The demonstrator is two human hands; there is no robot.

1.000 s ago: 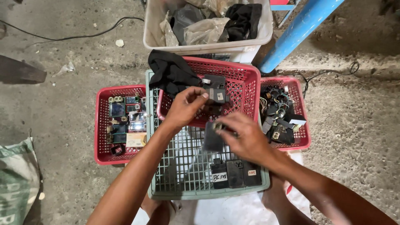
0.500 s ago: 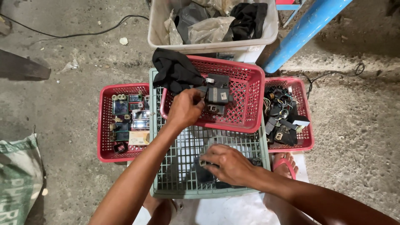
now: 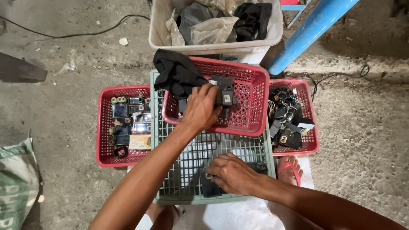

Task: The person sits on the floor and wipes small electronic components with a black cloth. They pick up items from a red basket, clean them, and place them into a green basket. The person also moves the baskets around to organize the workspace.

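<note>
The left hand (image 3: 202, 108), near the centre of the view, has its grip wrapped over a black boxy electrical part (image 3: 223, 97) inside a red plastic basket (image 3: 251, 91). The right hand (image 3: 232, 173), at about six o'clock, lies palm down with fingers curled onto flat black modules (image 3: 208, 187) in the near end of a pale green slatted crate (image 3: 181, 179); whether its grip has actually clenched around one cannot be told. The red basket sits on the far end of that crate, and a black cloth (image 3: 179, 74) drapes over its corner at eleven o'clock. At nine o'clock a second red basket (image 3: 104, 127) holds small circuit boards in rows. At three o'clock a third red basket (image 3: 309, 145) holds tangled black parts and wires. At twelve o'clock stands a white tub (image 3: 213, 44) of bags and dark cloth, with a blue pipe (image 3: 313, 30) slanting at one o'clock. All of it rests on the concrete floor (image 3: 64, 98).
</note>
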